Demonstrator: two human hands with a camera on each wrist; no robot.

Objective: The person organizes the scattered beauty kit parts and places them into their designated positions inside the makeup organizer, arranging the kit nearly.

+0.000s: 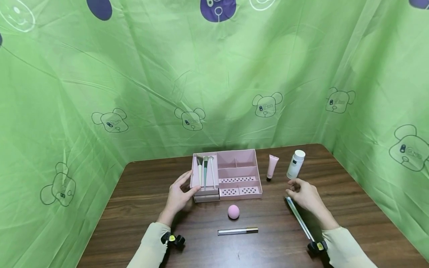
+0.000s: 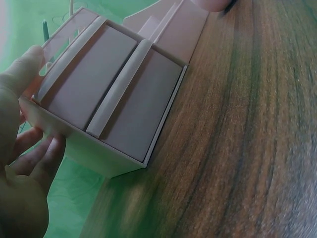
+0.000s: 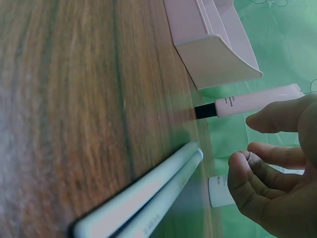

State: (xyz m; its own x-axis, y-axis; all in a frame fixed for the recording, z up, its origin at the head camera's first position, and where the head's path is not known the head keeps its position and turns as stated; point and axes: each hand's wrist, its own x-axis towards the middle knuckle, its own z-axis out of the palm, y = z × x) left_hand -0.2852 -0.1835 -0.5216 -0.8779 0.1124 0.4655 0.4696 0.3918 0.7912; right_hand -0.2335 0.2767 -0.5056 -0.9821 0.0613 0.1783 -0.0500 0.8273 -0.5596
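Note:
My left hand [image 1: 177, 194] holds the front left corner of a pink makeup organizer [image 1: 238, 172], thumb at the front top edge, fingers against the side. Several makeup brushes [image 1: 205, 169] lie in its left top compartment. The left wrist view shows two drawer fronts [image 2: 91, 74] below that edge. My right hand [image 1: 304, 194] hovers with loosely bent fingers and nothing between them, over the far end of two slim white tubes [image 1: 298, 216] lying side by side. Just beyond its fingers is a white bottle [image 1: 296, 165]. The pink squeeze tube [image 3: 252, 101] stands on its black cap.
A pink ball-shaped sponge [image 1: 233, 211] sits in front of the organizer. Nearer the front, a slim silver tube with a gold end [image 1: 238, 231] lies crosswise on the wooden table [image 1: 140, 208]. Green printed cloth [image 1: 151, 85] hangs behind the table and along both sides.

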